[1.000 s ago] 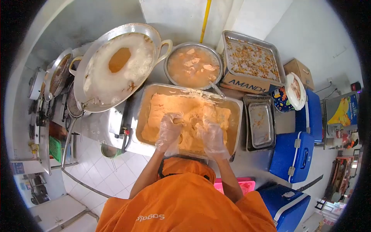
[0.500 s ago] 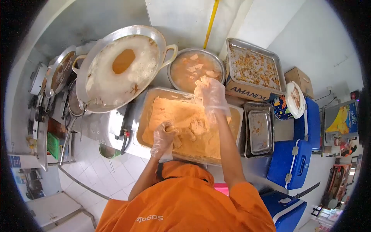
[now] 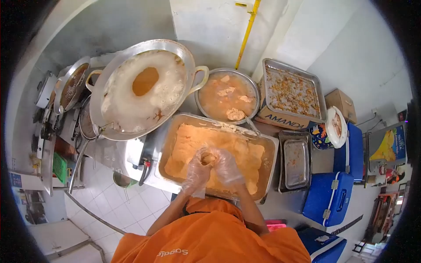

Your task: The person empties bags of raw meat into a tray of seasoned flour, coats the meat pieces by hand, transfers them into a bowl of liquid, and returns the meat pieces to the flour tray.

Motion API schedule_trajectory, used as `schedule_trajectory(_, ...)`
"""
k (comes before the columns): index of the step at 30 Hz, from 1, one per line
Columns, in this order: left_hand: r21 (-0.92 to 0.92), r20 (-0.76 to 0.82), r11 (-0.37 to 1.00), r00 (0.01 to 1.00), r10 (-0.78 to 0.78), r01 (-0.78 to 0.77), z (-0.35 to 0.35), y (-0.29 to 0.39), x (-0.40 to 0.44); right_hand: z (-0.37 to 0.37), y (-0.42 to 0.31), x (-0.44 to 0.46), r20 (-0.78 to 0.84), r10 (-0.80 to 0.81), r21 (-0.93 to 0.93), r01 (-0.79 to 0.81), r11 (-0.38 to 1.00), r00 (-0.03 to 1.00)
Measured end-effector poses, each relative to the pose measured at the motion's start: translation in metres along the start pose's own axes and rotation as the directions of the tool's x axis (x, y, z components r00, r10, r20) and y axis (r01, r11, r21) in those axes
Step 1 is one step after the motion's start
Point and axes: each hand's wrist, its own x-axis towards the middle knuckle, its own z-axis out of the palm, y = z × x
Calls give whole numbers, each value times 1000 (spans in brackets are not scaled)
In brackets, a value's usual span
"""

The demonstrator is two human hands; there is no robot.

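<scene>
My left hand (image 3: 198, 170) and my right hand (image 3: 227, 166), both in clear plastic gloves, meet over a metal tray (image 3: 271, 168) of orange-tan flour (image 3: 237, 147). Their fingers close around a small flour-coated piece (image 3: 209, 158), mostly hidden by the gloves; what is inside the coating I cannot make out. Behind the tray stands a round metal bowl (image 3: 198, 103) of cloudy orange liquid. Several pale, coated pieces (image 3: 236, 115) stick up out of it.
A big wok (image 3: 186, 57) of foamy oil sits at the left. To the right are a crumb-strewn tray (image 3: 322, 87) on a cardboard box (image 3: 278, 115), stacked metal pans (image 3: 280, 175) and blue coolers (image 3: 326, 197). A yellow pipe (image 3: 247, 35) runs down the back wall.
My right hand has come down from beside the bowl to join my left hand over the tray. A coated piece now shows at the bowl's near side. The view has shifted slightly.
</scene>
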Motion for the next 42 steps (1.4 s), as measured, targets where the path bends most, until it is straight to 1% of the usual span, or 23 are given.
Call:
schedule_trajectory(2,-153,88,985,994,-72,84,-1,-2,-1,0,12,-24,29,81,49,-82,995,996)
schedule_trajectory(4,-167,94,981,992,-79,94,-7,-9,-2,-17,15,-35,288,444,124,-492,861,849)
schedule_trajectory(6,-47,27,999,999,-27,28,-15,-25,-12,-22,19,-37,262,401,80,-434,897,878)
schedule_trajectory(9,361,40,932,998,-47,29,-48,-38,-22,-23,28,-24,234,300,7,-310,951,925)
schedule_trajectory(12,483,-21,872,997,-74,75,-59,-14,-35,-12,60,-14,120,303,77,-313,946,945)
schedule_trajectory(15,535,-58,830,974,221,-157,-52,-73,-38,-14,41,41,-130,356,198,-327,924,926)
schedule_trajectory(17,563,-97,814,966,240,-146,-49,-62,-37,-23,36,93,-107,26,-398,-67,915,994)
schedule_trajectory(18,577,-115,805,962,248,-139,-48,-58,-37,-24,40,115,-69,-50,-486,10,874,996)
schedule_trajectory(19,576,-115,804,959,259,-148,-48,-57,-38,-24,44,137,-30,-126,-568,86,818,992)
schedule_trajectory(21,573,-110,802,954,280,-170,-50,-56,-40,-8,60,175,-176,-74,-329,12,944,982)
schedule_trajectory(24,604,-104,786,965,242,-132,-48,-55,-40,8,80,206,-58,-260,-594,177,785,964)
schedule_trajectory(27,763,-41,646,994,98,-32,-48,-59,-38,22,79,217,70,-130,-673,143,726,989)
schedule_trajectory(29,751,18,659,998,54,-49,-45,-92,-29,36,100,226,249,41,-766,171,619,968)
schedule_trajectory(31,751,119,656,993,-25,-74,-42,-95,-21,18,57,194,-87,157,-344,-177,922,984)
schedule_trajectory(33,757,255,644,958,-135,-111,-30,-69,-11,-14,-8,156,-58,274,-183,-280,943,960)
schedule_trajectory(34,786,307,597,940,-148,-162,-20,-83,-10,-27,-28,132,102,293,-306,-250,919,951)
schedule_trajectory(35,841,322,463,947,-17,-278,0,-128,-9,-10,2,91,274,188,-579,5,815,943)
schedule_trajectory(36,933,295,141,927,230,-332,32,-208,-11,8,34,53,457,143,-741,287,608,878)
schedule_trajectory(37,963,265,-173,836,481,-205,59,-274,-9,5,39,31,571,274,-699,284,657,774)
schedule_trajectory(38,972,235,-95,839,490,-217,70,-300,-7,1,42,16,599,337,-667,220,712,726)
schedule_trajectory(39,942,210,161,891,402,-295,63,-280,-6,-3,46,1,623,397,-639,146,755,674)
schedule_trajectory(41,710,235,634,952,194,-305,48,-231,3,-15,58,-18,515,429,-565,-83,821,743)
schedule_trajectory(42,530,288,816,954,82,-230,43,-210,-1,-23,68,-39,430,319,-500,-71,863,845)
